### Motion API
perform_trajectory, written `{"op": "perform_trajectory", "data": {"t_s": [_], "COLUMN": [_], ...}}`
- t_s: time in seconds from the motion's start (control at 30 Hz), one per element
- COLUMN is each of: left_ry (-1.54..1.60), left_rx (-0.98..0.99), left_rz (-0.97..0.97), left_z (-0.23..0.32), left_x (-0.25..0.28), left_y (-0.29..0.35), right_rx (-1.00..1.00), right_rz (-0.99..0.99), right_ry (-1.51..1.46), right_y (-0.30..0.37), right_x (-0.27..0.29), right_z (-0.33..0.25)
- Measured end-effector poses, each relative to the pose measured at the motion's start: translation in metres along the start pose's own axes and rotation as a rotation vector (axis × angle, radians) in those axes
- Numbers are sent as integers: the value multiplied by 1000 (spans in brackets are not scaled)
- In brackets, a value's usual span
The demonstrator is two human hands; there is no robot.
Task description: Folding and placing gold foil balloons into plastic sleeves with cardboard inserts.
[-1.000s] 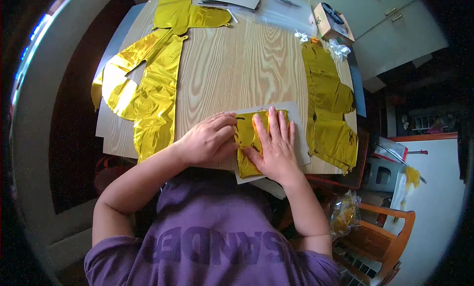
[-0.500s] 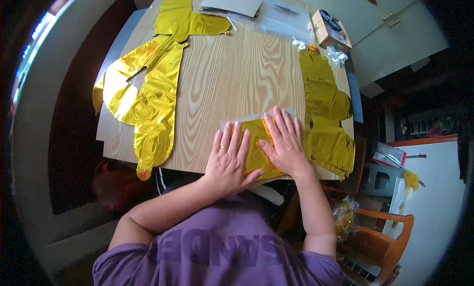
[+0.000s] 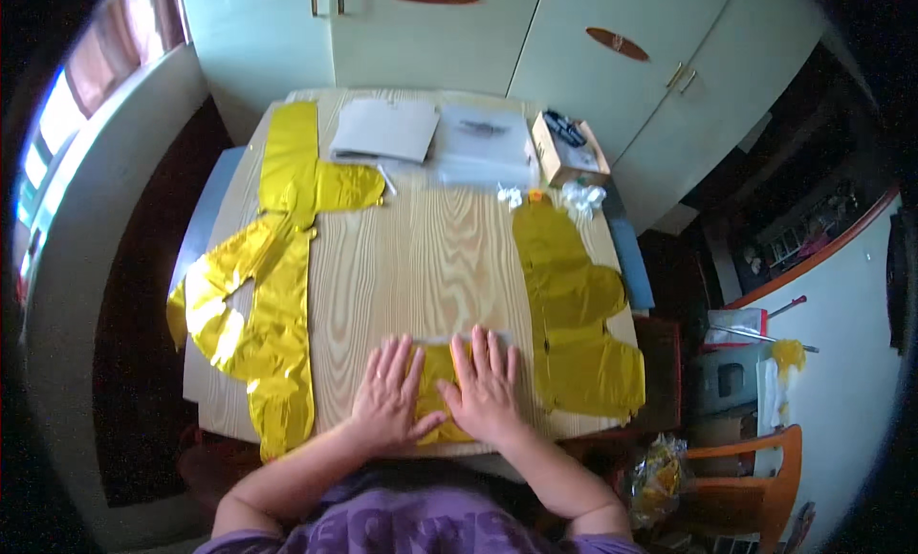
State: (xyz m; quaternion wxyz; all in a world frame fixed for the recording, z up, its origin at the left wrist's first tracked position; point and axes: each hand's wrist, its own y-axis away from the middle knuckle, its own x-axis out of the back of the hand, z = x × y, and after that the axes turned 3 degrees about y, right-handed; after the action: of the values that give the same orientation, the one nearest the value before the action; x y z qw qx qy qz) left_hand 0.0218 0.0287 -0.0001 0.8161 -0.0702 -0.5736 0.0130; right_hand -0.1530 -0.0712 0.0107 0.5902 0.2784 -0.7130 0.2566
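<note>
Both hands' grip flat on gold foil piece (image 3: 435, 377), cardboard box (image 3: 569, 152) far corner.

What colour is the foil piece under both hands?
Shiny gold foil piece, pressed flat by left hand and right hand; head view.

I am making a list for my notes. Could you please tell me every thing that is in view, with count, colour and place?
table: 1, light wood, centre
foil shapes: several, gold, left side of table
foil shape: 1, gold, right side
folded foil: 1, gold, near edge, under both hands
paper: 1, white, far side
clear bag: 1, far side
box: 1, brown, far right corner
cabinets: pale green, behind table
chair: 1, orange, lower right
left hand: flat on folded foil
right hand: flat on folded foil
</note>
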Motion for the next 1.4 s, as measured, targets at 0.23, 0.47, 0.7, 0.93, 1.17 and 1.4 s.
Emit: {"op": "perform_trajectory", "data": {"t_s": [0.23, 0.47, 0.7, 0.93, 1.17, 1.4], "left_ry": [12, 43, 183, 427, 142, -208], "left_rx": [50, 20, 122, 110, -108, -38], "left_rz": [-113, -65, -75, 5, 666, 404], "left_z": [7, 6, -3, 0, -14, -41], "left_x": [17, 25, 15, 29, 110, 107], "left_y": [-1, -9, -5, -10, -53, -105], "right_rx": [-36, -495, -767, -340, 204, 188], "right_rz": [-10, 379, 203, 560, 497, 232], "right_ry": [-411, -190, -128, -710, -325, -540], "right_y": [-118, -428, -466, -447, -283, -160], "right_x": [73, 26, 7, 68, 160, 91], "right_z": [53, 198, 200, 212, 33, -24]}}
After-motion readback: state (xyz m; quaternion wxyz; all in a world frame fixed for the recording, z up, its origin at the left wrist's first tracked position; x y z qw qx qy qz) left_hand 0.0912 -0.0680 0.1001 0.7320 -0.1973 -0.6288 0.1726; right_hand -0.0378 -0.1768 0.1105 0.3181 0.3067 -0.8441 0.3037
